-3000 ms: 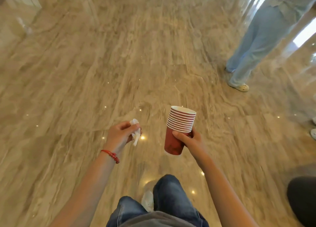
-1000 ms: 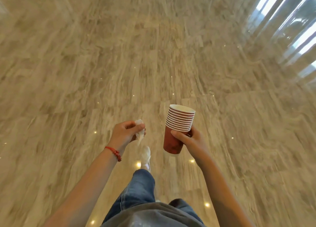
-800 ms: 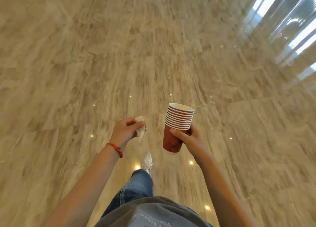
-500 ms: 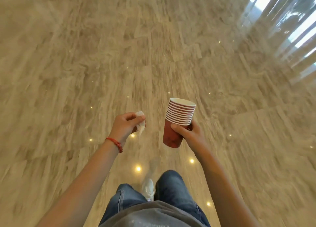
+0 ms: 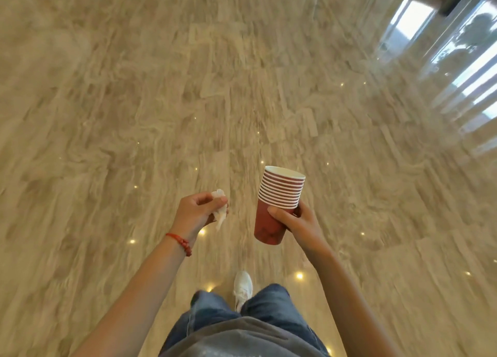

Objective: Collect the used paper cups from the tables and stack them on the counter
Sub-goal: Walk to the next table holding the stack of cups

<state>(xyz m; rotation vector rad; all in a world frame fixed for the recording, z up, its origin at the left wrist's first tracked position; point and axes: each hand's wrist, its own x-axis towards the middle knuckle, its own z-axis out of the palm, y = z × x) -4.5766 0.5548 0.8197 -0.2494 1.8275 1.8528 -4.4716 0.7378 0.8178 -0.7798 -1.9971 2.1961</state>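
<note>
Looking down from the head camera, the view takes in a polished marble floor (image 5: 134,101) stretching far ahead, with bright window reflections at the far right and small ceiling-light glints scattered over the stone. No table and no counter shows anywhere, so which way the counter lies from the hands cannot be told; that is the relation the coming move depends on, and it is out of sight.

The right hand (image 5: 298,219) is wrapped round the lower part of the stack of red paper cups (image 5: 279,203), thumb across the near side and fingers curled behind, just under the band of white rims. The stack's long axis runs near-to-far in the picture, mouth toward the far side and leaning slightly right, base toward the body. It hangs above the floor, touching nothing but that hand, and sits to the right of the left hand, the two apart.

The left hand (image 5: 197,212) pinches a crumpled white tissue (image 5: 220,211) between thumb and curled fingers; a red bracelet (image 5: 180,242) circles that wrist.

Of the nested cups, only the top one's inside shows, white and seemingly empty as far as can be seen; the others are hidden inside one another.

Near the bottom edge, jeans (image 5: 269,303) and one white shoe (image 5: 242,286) are visible, suggesting a walk, probably toward the counter.
</note>
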